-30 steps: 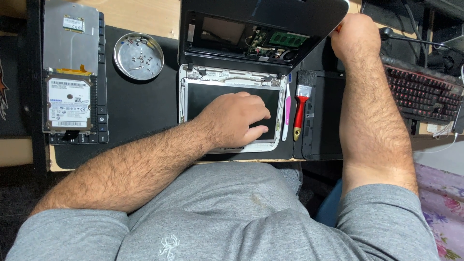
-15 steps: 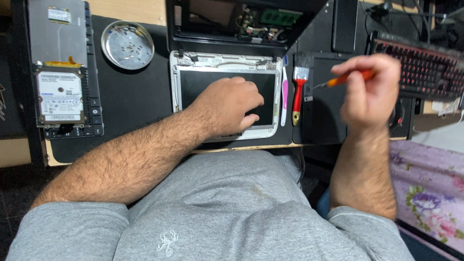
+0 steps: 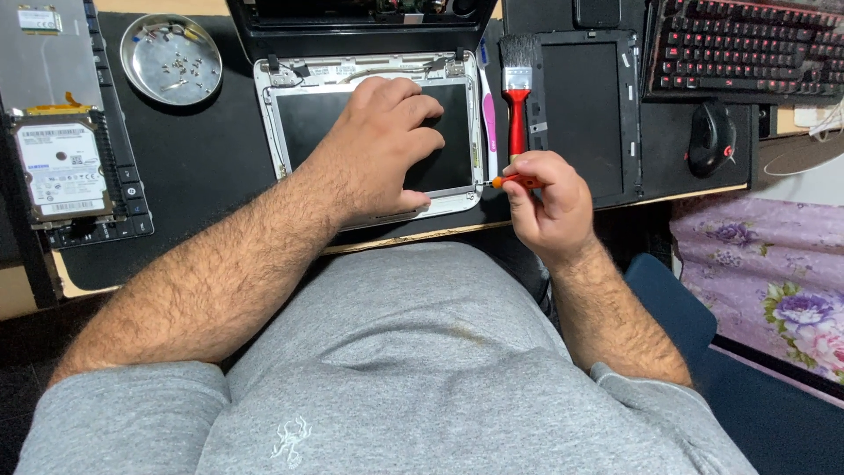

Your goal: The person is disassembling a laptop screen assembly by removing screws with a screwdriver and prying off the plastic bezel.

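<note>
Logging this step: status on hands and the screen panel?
Left hand flat on the white-framed screen panel. Right hand grips the orange-handled screwdriver, tip at panel's lower right corner. Red-handled brush lies just beside.

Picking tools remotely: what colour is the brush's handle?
Red, on the brush; head view shows it best.

You're sitting at a home electronics repair desk w/ a black work mat point(image 3: 202, 176). A round metal dish of tiny screws point(image 3: 170, 58), a bare silver hard drive point(image 3: 61, 167), a red-handled paintbrush point(image 3: 519, 84) and a stripped white laptop screen frame point(image 3: 369, 66) are lying there. A red-backlit black keyboard point(image 3: 743, 48), black mouse point(image 3: 710, 139) and purple floral cloth point(image 3: 774, 281) are giving it a domestic look.
</note>
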